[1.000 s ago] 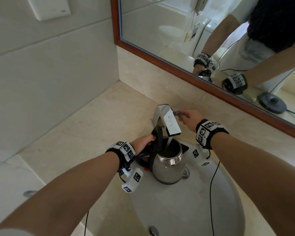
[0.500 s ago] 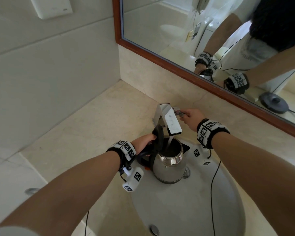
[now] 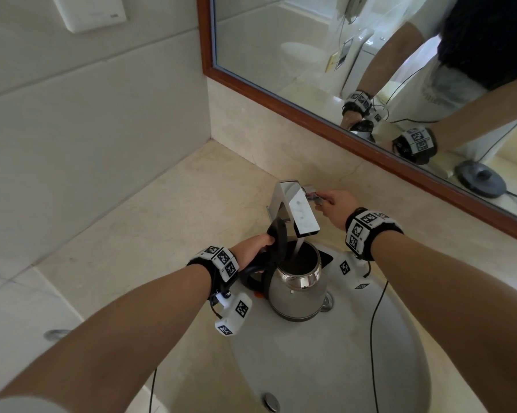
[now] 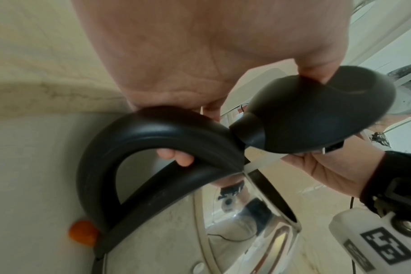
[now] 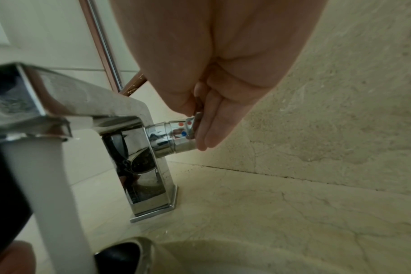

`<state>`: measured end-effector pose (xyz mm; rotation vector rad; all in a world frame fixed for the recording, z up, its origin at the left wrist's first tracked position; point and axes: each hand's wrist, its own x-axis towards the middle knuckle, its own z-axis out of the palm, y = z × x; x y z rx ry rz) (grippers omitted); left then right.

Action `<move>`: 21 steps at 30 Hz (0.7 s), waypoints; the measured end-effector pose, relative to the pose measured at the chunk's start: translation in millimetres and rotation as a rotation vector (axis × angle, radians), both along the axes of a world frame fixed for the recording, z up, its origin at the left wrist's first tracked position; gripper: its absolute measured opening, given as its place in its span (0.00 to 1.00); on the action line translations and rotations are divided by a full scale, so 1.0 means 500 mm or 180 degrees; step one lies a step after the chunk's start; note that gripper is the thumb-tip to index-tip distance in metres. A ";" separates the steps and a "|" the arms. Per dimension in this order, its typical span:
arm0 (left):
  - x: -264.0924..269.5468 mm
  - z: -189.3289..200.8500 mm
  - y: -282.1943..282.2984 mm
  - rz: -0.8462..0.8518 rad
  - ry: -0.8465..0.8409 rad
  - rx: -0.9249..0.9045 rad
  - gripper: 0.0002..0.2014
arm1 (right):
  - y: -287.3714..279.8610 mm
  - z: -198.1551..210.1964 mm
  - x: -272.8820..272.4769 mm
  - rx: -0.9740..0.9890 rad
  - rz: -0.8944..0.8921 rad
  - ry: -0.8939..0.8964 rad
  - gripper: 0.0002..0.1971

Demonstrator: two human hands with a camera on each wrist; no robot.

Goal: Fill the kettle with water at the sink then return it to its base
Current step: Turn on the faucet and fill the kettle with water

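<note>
Both hands are busy: the left hand [image 3: 252,248] grips the handle [image 4: 153,133] of the kettle [image 3: 296,289], thumb holding the lid [image 4: 317,115] open, and the kettle sits in the sink [image 3: 340,368] under the tap [image 3: 299,210]. Water [image 3: 297,248] runs into its mouth, so filling is under way; how full it is cannot be told. Farther back, the right hand [image 3: 337,208] pinches the tap's lever [image 5: 195,118]. Shutting the tap, lifting out and carrying the kettle to its base remain.
</note>
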<state>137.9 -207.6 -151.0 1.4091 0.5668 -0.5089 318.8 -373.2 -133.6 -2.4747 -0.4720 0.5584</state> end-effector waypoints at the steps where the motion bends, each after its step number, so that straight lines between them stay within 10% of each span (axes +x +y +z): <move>1: 0.000 0.000 0.000 0.0009 0.0010 -0.0021 0.17 | 0.000 0.001 0.000 0.0001 -0.0006 -0.0005 0.15; 21: -0.003 0.013 -0.004 0.0081 0.0003 -0.0019 0.16 | 0.004 0.003 0.001 -0.0101 0.0019 -0.0020 0.16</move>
